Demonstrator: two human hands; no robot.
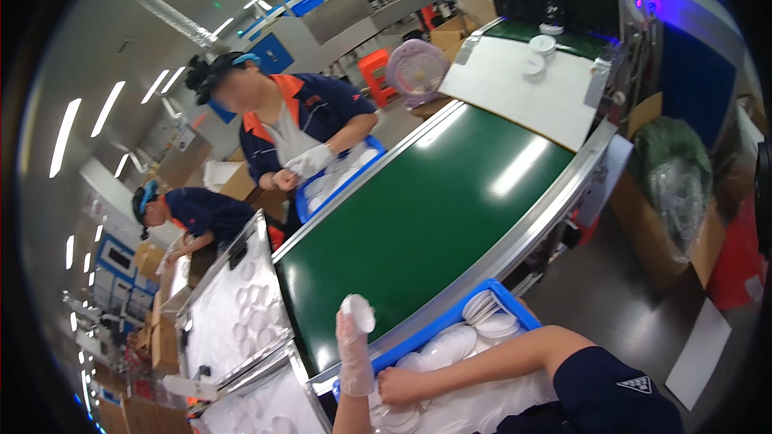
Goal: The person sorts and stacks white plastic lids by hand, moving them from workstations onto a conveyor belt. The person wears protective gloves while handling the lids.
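Note:
My left hand (354, 358), in a thin whitish glove, is raised beside the near edge of the green conveyor belt (418, 217). Its fingers grip a round white disc (363, 316), tilted on edge. My bare right hand (398, 386) is closed low beside the left wrist, over a blue bin (515, 305). Whether its curled fingers hold anything is hidden. Many white discs (446, 345) lie in that bin, some stacked on edge at its far corner, others loose on white lining.
A white board (523, 88) with several white round pieces (542, 45) lies across the belt's far end. White-lined tables (217, 313) with discs stand left. Across the belt, a co-worker (297, 128) handles pieces by another blue bin (342, 179); a second person (205, 217) bends farther left.

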